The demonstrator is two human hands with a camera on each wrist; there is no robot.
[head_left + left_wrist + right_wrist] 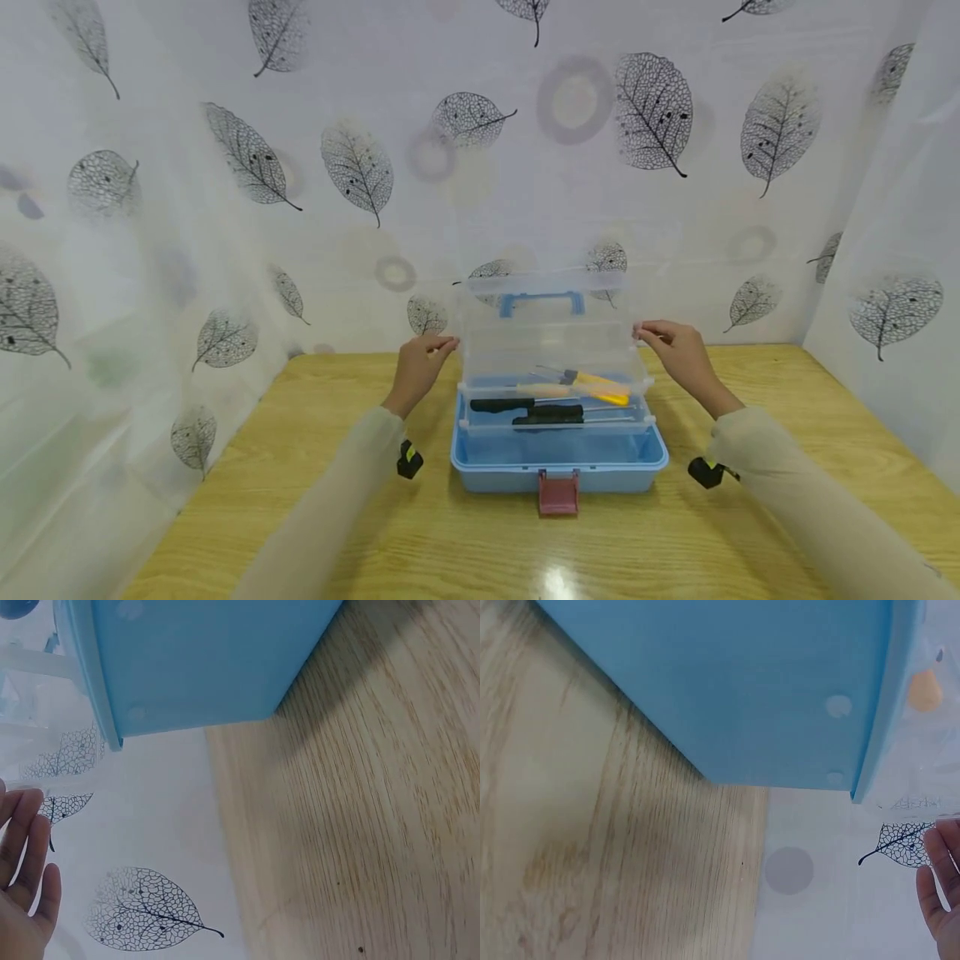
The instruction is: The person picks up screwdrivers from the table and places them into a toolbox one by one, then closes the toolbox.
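Observation:
A light blue toolbox (480, 477) stands with its clear lid (551, 339) raised at the back. My left hand (418, 371) pinches the lid's left edge between thumb and fingers, and my right hand (684, 357) pinches the right edge. In the left wrist view, the left fingers (28, 844) reach along the clear plastic. Below the lid, clear trays hold screwdrivers: black-handled ones (501, 405) in the front tier and yellow-handled ones (603, 386) behind. A blue carrying handle (542, 297) is on the lid. The pink latch (558, 494) hangs down in front.
The box sits on a wood-grain table (315, 467), which reaches to both sides and in front. Close behind it hangs a white curtain (495, 200) with a leaf print, also enclosing both sides. Black wrist-worn devices (706, 472) sit beside the sleeves.

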